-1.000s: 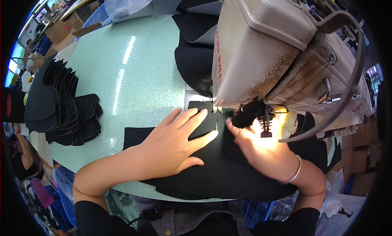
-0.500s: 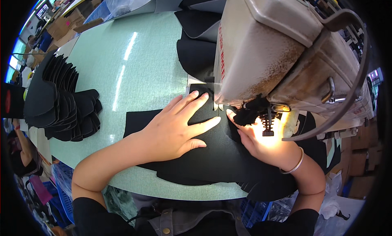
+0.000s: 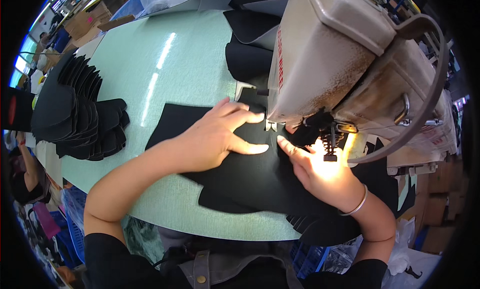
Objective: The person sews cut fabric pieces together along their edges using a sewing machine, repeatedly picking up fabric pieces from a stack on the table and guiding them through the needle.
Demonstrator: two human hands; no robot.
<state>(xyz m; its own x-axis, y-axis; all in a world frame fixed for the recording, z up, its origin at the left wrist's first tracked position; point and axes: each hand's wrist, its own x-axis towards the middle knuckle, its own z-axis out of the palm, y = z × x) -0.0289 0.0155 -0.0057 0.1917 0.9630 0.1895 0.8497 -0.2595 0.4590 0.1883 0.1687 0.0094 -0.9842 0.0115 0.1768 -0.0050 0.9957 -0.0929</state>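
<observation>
A black sheet of fabric or leather-like material [image 3: 240,181] lies under the presser foot [image 3: 271,125] of a worn beige sewing machine [image 3: 320,54]. My left hand [image 3: 212,136] rests on the sheet left of the foot, thumb and fingers spread apart. On the other side, my right hand [image 3: 315,169] presses on the sheet with its index finger extended close to the foot. The machine's lamp glares over this hand, and its other fingers are partly washed out. A faint line runs along the sheet below the foot. The needle tip cannot be made out.
Stacked black cut pieces [image 3: 82,114] stand at the left of the pale green table [image 3: 135,84]. More black pieces [image 3: 250,54] lie behind the machine head, others [image 3: 325,229] at the front edge. A curved metal bar [image 3: 440,74] arches at right. Blue crates [image 3: 307,256] stand below.
The black sheet has shifted away from me and turned slightly under the foot. My left hand has moved with it, its fingers now more bent. My right hand stays near the foot.
</observation>
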